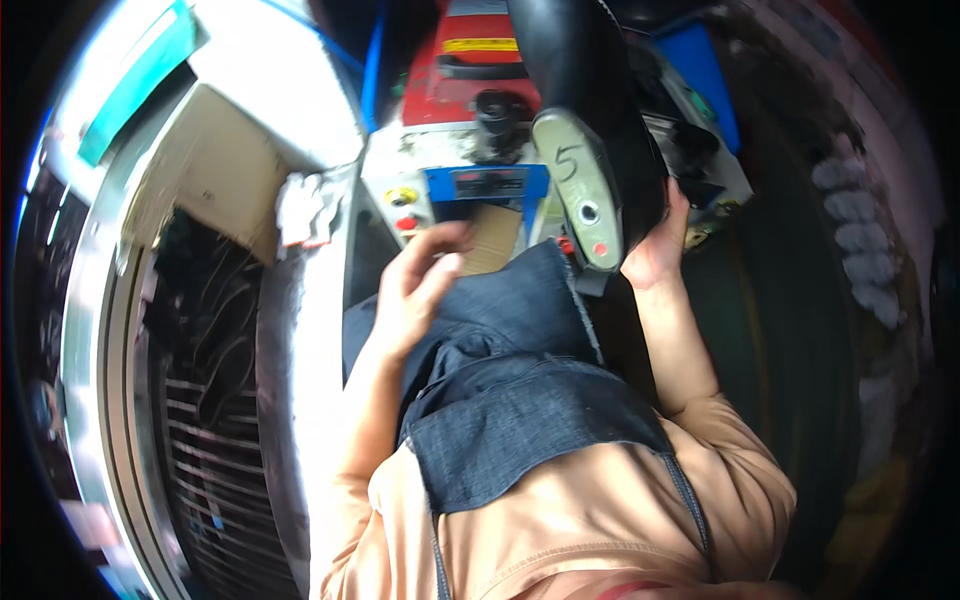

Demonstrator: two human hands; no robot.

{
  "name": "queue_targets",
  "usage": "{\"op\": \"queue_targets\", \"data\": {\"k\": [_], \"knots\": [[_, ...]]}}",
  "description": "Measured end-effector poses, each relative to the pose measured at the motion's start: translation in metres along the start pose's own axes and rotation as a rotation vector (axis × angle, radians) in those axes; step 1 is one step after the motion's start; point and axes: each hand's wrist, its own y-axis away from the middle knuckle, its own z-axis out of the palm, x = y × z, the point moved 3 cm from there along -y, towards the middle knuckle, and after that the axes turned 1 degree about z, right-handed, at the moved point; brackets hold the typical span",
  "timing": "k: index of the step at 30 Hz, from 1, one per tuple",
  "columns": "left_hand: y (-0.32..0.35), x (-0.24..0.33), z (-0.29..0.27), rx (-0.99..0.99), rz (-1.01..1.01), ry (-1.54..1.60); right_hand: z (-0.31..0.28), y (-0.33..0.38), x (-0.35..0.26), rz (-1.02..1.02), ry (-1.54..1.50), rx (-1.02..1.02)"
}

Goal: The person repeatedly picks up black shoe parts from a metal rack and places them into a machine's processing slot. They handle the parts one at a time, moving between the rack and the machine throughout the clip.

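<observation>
A tall black boot point(570, 60) rises in front of me, tilted, with a pale green oblong face point(572, 175) turned toward me. That face carries a dark handwritten mark, a round metal-rimmed hole and a red dot. From the right, my right hand point(658, 245) grips the boot's lower end; most of its fingers are hidden behind the boot. To the left, my left hand point(418, 280) is raised above my lap, empty, its thumb apart from the loosely bent fingers. It is slightly blurred and near the machine's push buttons point(403, 208), touching nothing I can see.
A red machine point(425, 95) with a dark knob-like part point(497, 120) and a blue bracket point(438, 184) stands ahead. Crumpled white cloth point(308, 208) lies on the left ledge. Beyond it, a barred rack point(220, 450) holds dark pieces. A dark green surface point(770, 330) runs along the right.
</observation>
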Motion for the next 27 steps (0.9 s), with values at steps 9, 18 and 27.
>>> {"op": "queue_targets", "data": {"k": [9, 18, 27], "knots": [[0.026, 0.004, 0.005, 0.268, -0.110, 0.731, 0.059, 0.003, 0.090, -0.167, 1.107, -0.338], [0.178, 0.004, -0.115, 0.723, -0.102, 0.547, 0.026, -0.012, 0.136, 0.251, 1.323, -0.593], [0.422, 0.024, -0.172, 1.627, -0.048, 0.107, -0.088, -0.045, 0.160, 0.546, 1.337, -0.410]]}}
